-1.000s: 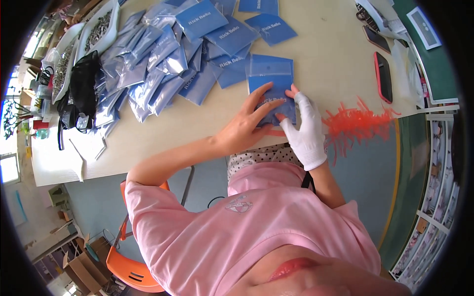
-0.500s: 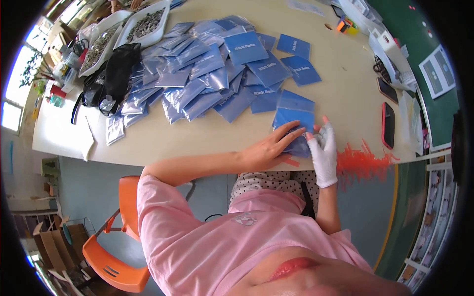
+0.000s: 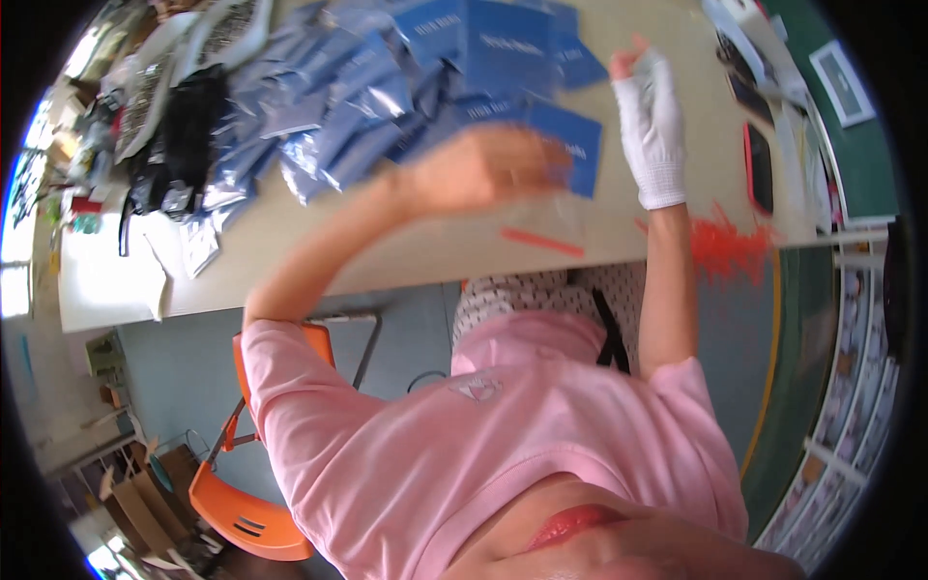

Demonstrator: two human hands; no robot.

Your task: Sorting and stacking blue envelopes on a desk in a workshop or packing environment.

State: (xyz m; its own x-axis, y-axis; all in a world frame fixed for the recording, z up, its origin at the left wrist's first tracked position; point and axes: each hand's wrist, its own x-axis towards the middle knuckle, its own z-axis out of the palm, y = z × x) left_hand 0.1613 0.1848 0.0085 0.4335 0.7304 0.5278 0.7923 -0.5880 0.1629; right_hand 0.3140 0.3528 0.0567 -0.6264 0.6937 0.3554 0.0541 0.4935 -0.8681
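Observation:
My left hand [image 3: 488,166] is smeared by motion over the table, above the near edge of a pile of flat blue packets [image 3: 338,106] in clear plastic. Its fingertips overlap a square blue packet [image 3: 584,159]; whether they grip it cannot be made out. My right hand [image 3: 652,121], in a white glove with bare fingertips, reaches forward to the right of the packets. Its fingers point away from me, the tips apart, with nothing visible in them. A thin red strip [image 3: 541,242] lies near the table's front edge.
More red strips [image 3: 730,249] are heaped at the table's right front edge. Beyond them lies a red-edged phone [image 3: 758,166]. Trays of small grey parts [image 3: 224,37] and a black bag [image 3: 193,126] are on the left. An orange chair [image 3: 246,512] stands behind on the left.
Both hands have moved away from the table's front edge and apart from each other. The left hand has left the packet it pressed on; the right has reached forward. My view has shifted.

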